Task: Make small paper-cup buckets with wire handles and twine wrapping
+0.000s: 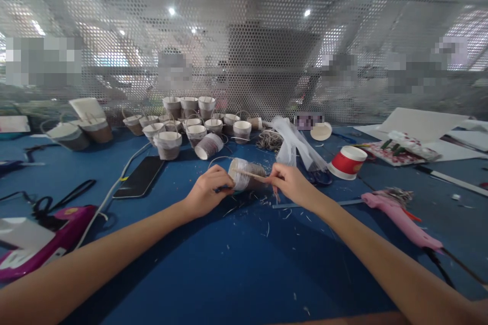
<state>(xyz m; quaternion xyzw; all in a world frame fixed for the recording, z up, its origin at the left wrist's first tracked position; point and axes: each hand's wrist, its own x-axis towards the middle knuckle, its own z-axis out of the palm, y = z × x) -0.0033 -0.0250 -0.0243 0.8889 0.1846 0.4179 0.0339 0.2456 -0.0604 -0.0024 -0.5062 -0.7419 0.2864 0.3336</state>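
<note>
A small cup-shaped basket (pixel 241 176) lies on its side on the blue table, its white rim band facing left and a brown wrap at its other end. My left hand (pixel 209 189) is closed at its left rim, thumb and fingers pinching the edge. A thin wire-like handle rises beside that hand. My right hand (pixel 292 184), also closed, pinches the end of a thin tan stick or strip (pixel 249 174), which lies across the basket's side. Whether it is wood or folded cord I cannot tell.
Several similar baskets (pixel 168 145) stand behind. White netting (pixel 290 144), a red paper cup (pixel 347 162) and a pink glue gun (pixel 400 219) are at right. A black phone (pixel 140 177), a white cable (pixel 125 170) and a magenta tool (pixel 64 244) are at left.
</note>
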